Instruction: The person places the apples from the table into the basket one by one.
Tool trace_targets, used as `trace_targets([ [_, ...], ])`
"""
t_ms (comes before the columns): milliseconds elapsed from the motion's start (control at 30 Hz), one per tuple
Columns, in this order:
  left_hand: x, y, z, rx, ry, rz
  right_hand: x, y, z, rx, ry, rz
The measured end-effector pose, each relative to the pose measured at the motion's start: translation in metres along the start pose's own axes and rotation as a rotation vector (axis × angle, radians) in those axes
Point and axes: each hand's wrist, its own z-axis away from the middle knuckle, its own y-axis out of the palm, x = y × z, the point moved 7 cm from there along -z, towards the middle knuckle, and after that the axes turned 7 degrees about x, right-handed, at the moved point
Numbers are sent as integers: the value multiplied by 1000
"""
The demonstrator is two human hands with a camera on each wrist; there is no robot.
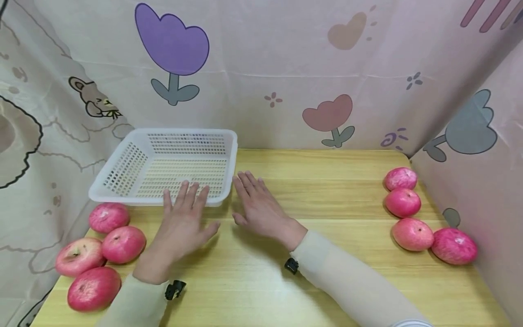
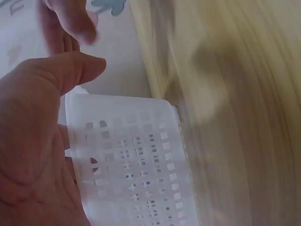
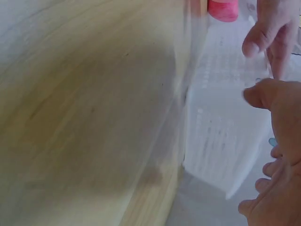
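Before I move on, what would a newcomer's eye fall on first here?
Probably the white rectangular plastic basket at the back left of the yellowish wooden table, with the left hand spread at its front rim and the right hand by its right end. Then the round pinkish-red apples, four at the table's left and four at its right, and the purple tulip printed on the pale cloth behind.

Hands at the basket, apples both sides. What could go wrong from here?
1. The left hand's fingers reach uncurled over the front rim of the white basket; a push might skid it.
2. The rearmost left apple sits close to that rim; a shift could knock it.
3. The rightmost apple, near the table's right edge, might roll off if nudged.
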Motion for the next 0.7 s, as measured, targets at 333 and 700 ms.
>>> trace_targets([
  [333, -30, 3, -2, -19, 117, -24, 0, 1, 1, 31, -4, 139],
  [700, -12, -3, 4, -2, 83, -17, -31, -8, 28, 37, 36, 121],
])
